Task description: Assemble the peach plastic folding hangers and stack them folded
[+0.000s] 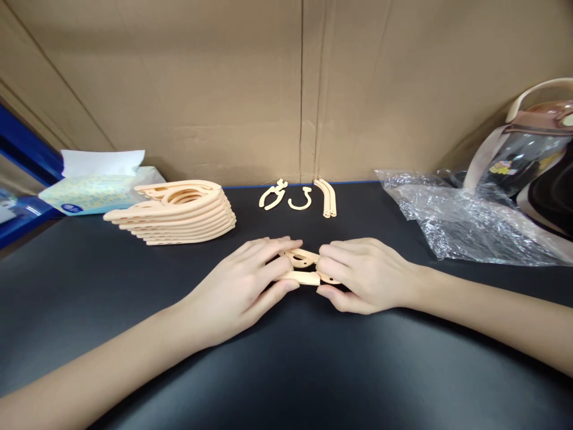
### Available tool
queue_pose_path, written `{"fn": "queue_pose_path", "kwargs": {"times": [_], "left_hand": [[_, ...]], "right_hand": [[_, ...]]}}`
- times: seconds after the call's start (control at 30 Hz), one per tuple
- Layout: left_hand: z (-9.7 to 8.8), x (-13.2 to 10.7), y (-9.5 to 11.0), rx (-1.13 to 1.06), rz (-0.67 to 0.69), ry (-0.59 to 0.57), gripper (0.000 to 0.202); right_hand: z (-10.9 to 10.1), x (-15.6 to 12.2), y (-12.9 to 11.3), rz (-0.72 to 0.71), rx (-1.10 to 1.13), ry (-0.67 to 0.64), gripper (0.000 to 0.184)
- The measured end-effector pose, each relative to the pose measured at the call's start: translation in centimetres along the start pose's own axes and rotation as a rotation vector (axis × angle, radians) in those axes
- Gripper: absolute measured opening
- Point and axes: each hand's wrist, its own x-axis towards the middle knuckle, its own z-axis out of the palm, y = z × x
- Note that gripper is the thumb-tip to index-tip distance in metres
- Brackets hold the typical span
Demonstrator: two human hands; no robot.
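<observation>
Between my hands, low over the black table, is a cream plastic folding hanger (305,278), partly covered by my fingers. My left hand (250,280) is closed on its left end, thumb along the near edge. On the right end my right hand (364,275) grips it with curled fingers and the thumb below. Farther back lie loose cream pieces: a hook (301,204), a pair of curved arms (329,198) side by side, and a small group of clip-like parts (274,196). A stack of folded cream hangers (188,215) sits to the left.
Behind the stack is a tissue pack (89,188) with a tissue sticking out. Crumpled clear plastic bags (474,224) lie on the right, in front of a strapped water bottle (528,149). A cardboard wall (224,89) closes off the back of the table (286,370).
</observation>
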Motion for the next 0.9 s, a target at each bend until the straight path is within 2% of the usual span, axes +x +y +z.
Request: {"fn": "queue_pose_path", "kwargs": {"times": [0.2, 0.43, 0.9], "left_hand": [[0.14, 0.05, -0.07, -0.016, -0.098, -0.005, 0.026], [0.41, 0.32, -0.05, 0.012, -0.172, 0.013, 0.052], [0.25, 0.43, -0.11, -0.102, -0.233, -0.034, 0.063]], "right_hand": [[0.11, 0.03, 0.13, 0.014, 0.079, -0.014, 0.023], [0.02, 0.1, -0.05, -0.063, 0.082, 0.007, 0.019], [-0.13, 0.32, 0.48, -0.132, 0.025, -0.045, 0.016]]}}
